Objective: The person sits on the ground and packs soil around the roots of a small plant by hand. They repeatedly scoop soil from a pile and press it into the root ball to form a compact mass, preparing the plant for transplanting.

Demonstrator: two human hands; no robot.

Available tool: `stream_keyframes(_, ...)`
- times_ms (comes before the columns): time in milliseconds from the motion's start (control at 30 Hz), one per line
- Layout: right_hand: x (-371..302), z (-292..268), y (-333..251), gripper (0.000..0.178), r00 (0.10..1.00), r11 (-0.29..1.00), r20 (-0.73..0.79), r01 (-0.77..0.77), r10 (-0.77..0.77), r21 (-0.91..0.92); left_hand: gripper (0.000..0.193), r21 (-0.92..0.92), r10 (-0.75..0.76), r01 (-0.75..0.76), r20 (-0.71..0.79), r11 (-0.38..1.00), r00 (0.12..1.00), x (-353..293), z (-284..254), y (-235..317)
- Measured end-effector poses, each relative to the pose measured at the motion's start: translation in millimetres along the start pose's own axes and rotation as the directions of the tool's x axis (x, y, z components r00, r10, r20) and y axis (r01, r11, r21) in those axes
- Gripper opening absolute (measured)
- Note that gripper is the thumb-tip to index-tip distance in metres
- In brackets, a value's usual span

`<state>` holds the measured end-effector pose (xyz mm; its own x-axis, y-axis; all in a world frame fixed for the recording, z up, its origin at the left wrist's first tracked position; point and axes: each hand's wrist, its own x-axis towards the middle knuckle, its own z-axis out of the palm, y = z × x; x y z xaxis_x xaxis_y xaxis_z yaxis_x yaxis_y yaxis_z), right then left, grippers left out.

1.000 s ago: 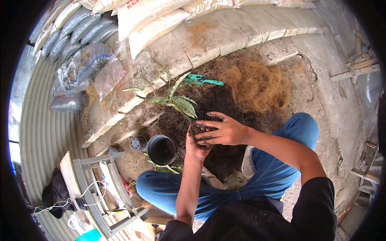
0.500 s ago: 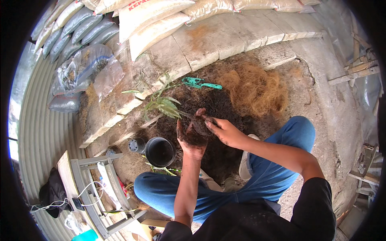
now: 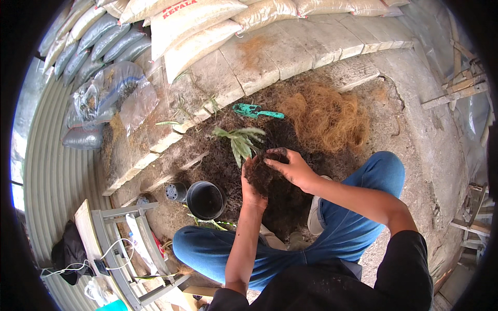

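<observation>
A leafy green plant (image 3: 240, 140) stands over the dark soil, its leaves fanned out to the far left of my hands. My left hand (image 3: 253, 195) is closed around its soil-covered root ball (image 3: 261, 175). My right hand (image 3: 296, 169) presses curled, dirty fingers against the right side of the root ball. Where the stem meets the roots is partly hidden by fingers and soil. Beyond the hands, a green trowel (image 3: 258, 111) lies on the ground.
An open black pot (image 3: 206, 200) and a smaller pot (image 3: 176, 192) stand to the left. Brown fibre (image 3: 332, 124) is heaped at the far right. A concrete ledge (image 3: 259, 72) curves behind, with filled sacks (image 3: 199, 44) on it. A small wooden bench (image 3: 111, 249) is at the near left.
The plant has swung right and is more upright above my hands. My left hand has moved right and wrapped around the root ball; my right fingers have spread over its side.
</observation>
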<state>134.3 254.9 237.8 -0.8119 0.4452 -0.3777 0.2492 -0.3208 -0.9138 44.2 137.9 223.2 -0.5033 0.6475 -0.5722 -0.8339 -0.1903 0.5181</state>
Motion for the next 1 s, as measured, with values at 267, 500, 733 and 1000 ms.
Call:
stream_keyframes(267, -35.6, 16.6, -15.7, 0.045, 0.745, 0.193, 0.331, 0.52, -0.579, -0.832, 0.04, -0.298, 0.006, 0.035, 0.137, 0.954, 0.991, 13.9, -20.5, -1.6)
stream_keyframes(500, -13.3, -0.9, -12.2, 0.046, 0.514, 0.007, 0.619, 0.773, -0.593, -0.635, 0.033, -0.359, -0.009, 0.078, 0.189, 0.93, 0.982, 19.5, -30.1, 4.5)
stream_keyframes(733, 5.0, -10.5, 6.9, 0.042, 0.288, -0.153, 0.714, 0.862, -0.638, -0.484, 0.032, -0.227, -0.138, 0.143, 0.036, 0.963, 0.99, -6.6, -11.4, 1.4)
stream_keyframes(1000, -7.2, -3.3, -0.4, 0.032, 0.294, -0.059, 0.664, 0.889, -0.688, -0.454, 0.033, -0.183, -0.106, 0.124, 0.105, 0.975, 0.989, -7.5, -11.6, 4.3)
